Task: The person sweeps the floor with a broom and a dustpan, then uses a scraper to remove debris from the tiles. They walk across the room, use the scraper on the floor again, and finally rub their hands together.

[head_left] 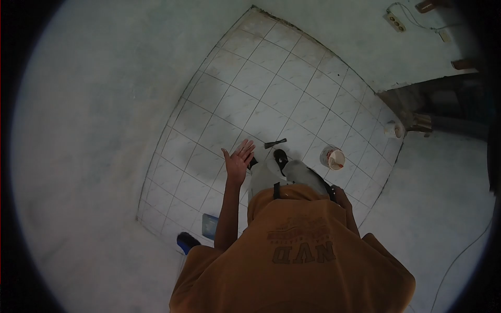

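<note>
My left hand (pixel 239 160) is held out over the tiled floor, palm up with its fingers apart and nothing in it. Beyond it, a dark, narrow object (pixel 275 143) lies on the tiles near my feet. My right hand (pixel 340 198) hangs low beside my right hip, against my grey trousers and a dark strap or edge. Its fingers are mostly hidden, and whether it holds anything is unclear. A bucket (pixel 335 158) with whitish contents stands on the floor to the right of my feet.
Another pale container (pixel 392 130) stands by the right wall. Left of my body are a blue flat object (pixel 210 226) and a blue-black item (pixel 187 242). A power strip (pixel 395 22) with cables is at the upper right, above a dark recess (pixel 443 101). Walls border the floor.
</note>
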The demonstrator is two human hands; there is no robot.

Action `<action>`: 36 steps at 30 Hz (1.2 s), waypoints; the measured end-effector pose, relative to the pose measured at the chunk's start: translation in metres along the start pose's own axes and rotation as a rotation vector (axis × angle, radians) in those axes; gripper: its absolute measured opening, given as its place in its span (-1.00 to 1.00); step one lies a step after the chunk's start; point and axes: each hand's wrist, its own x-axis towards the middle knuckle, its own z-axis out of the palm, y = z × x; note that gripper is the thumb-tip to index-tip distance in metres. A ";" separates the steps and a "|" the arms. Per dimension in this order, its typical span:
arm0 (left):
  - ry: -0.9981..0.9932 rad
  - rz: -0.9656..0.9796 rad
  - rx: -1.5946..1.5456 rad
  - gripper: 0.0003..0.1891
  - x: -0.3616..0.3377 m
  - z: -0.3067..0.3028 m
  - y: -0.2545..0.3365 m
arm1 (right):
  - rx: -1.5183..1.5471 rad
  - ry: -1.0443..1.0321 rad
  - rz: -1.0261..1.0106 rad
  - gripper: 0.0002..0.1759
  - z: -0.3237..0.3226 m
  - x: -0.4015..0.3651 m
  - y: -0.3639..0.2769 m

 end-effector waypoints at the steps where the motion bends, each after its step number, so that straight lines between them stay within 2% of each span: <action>1: -0.060 0.021 -0.003 -0.12 -0.003 0.008 -0.007 | -0.009 0.045 -0.024 -0.63 -0.010 0.018 -0.001; 3: -0.103 0.063 0.003 -0.09 -0.018 0.021 -0.023 | 0.158 0.118 -0.099 -0.62 -0.052 0.040 -0.076; 5: -0.132 0.045 0.027 -0.08 -0.025 0.044 -0.046 | 0.159 0.106 -0.471 -0.57 -0.069 0.058 -0.144; 6: -0.142 0.020 0.062 -0.07 -0.027 0.053 -0.061 | 0.170 0.110 -0.596 -0.46 -0.081 0.049 -0.188; 8: -0.245 -0.069 0.036 -0.12 -0.026 0.061 -0.097 | 0.199 0.049 -0.914 -0.37 -0.076 0.043 -0.243; 9: -0.250 -0.072 0.005 -0.14 -0.032 0.069 -0.113 | 0.190 0.011 -0.959 -0.37 -0.067 0.040 -0.256; 11: -0.239 -0.063 -0.086 -0.18 -0.054 0.086 -0.133 | -0.041 0.025 -1.224 -0.30 -0.049 0.031 -0.273; 12: -0.225 -0.045 -0.143 -0.20 -0.067 0.094 -0.141 | -0.180 0.022 -1.214 -0.26 -0.050 0.025 -0.274; 13: -0.214 -0.021 -0.203 -0.22 -0.082 0.101 -0.146 | -0.188 -0.025 -1.266 -0.26 -0.043 0.021 -0.269; 15: -0.195 0.048 -0.332 -0.26 -0.111 0.114 -0.147 | 0.145 -0.100 -1.236 -0.23 -0.031 0.019 -0.262; 18: -0.153 0.147 -0.472 -0.32 -0.149 0.121 -0.155 | -0.091 -0.122 -1.347 -0.13 -0.025 0.002 -0.256; 19: -0.121 0.195 -0.380 -0.33 -0.155 0.117 -0.164 | -0.184 -0.105 -1.389 -0.09 -0.022 -0.003 -0.258; 23: 0.125 0.429 0.763 -0.36 -0.182 0.074 -0.192 | -0.173 -0.161 -1.497 -0.07 -0.005 -0.023 -0.264; 24: 0.165 0.412 1.159 -0.34 -0.190 0.069 -0.191 | -0.163 -0.172 -1.499 -0.05 -0.001 -0.029 -0.266; 26: 0.223 0.385 1.554 -0.31 -0.207 0.068 -0.189 | -0.158 -0.184 -1.519 -0.04 0.005 -0.039 -0.269; 28: 0.015 0.247 -0.360 -0.20 -0.217 0.065 -0.196 | -0.144 -0.177 -1.550 -0.09 0.012 -0.048 -0.272; 29: 0.016 0.260 -0.360 -0.20 -0.221 0.053 -0.202 | -0.144 -0.181 -1.563 -0.09 0.016 -0.053 -0.272; 31: -0.109 0.314 -0.028 -0.26 -0.238 0.027 -0.209 | -0.153 -0.195 -1.561 -0.13 0.029 -0.065 -0.268; 32: -0.108 0.311 -0.034 -0.26 -0.253 0.020 -0.210 | -0.126 -0.233 -1.549 -0.13 0.037 -0.071 -0.265; 33: -0.049 0.295 0.337 -0.20 -0.266 0.014 -0.212 | -0.140 -0.241 -1.549 -0.13 0.045 -0.080 -0.262; 35: 0.028 0.303 0.681 -0.14 -0.290 0.001 -0.211 | -0.240 -0.311 -1.518 -0.09 0.059 -0.096 -0.263; 36: 0.001 0.264 0.463 -0.20 -0.301 -0.010 -0.211 | -0.257 -0.331 -1.535 -0.09 0.067 -0.100 -0.267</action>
